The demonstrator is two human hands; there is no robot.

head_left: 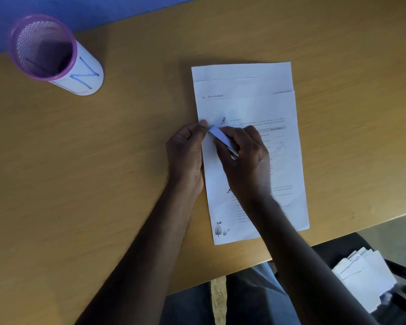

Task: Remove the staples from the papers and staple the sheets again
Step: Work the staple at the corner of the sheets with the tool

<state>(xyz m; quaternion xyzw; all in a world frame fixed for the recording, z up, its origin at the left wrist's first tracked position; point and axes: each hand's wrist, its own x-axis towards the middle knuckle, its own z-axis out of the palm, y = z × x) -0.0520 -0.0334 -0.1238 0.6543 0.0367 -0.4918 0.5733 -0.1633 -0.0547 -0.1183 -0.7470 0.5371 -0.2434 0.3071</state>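
The stack of printed worksheets lies on the wooden surface, sheets fanned at the top. The left hand pinches its left edge between thumb and fingers, while the right hand grips a small silver stapler (or staple remover) there. A purple mesh pen cup stands far left.

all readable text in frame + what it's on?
"22 Fill in the blank": lower sheet of the papers.
"True or False": table header on the top sheet.
"N", hand-drawn in blue: white label on the mesh pen cup.
Body print and the slanted grey watermark: too blurred.
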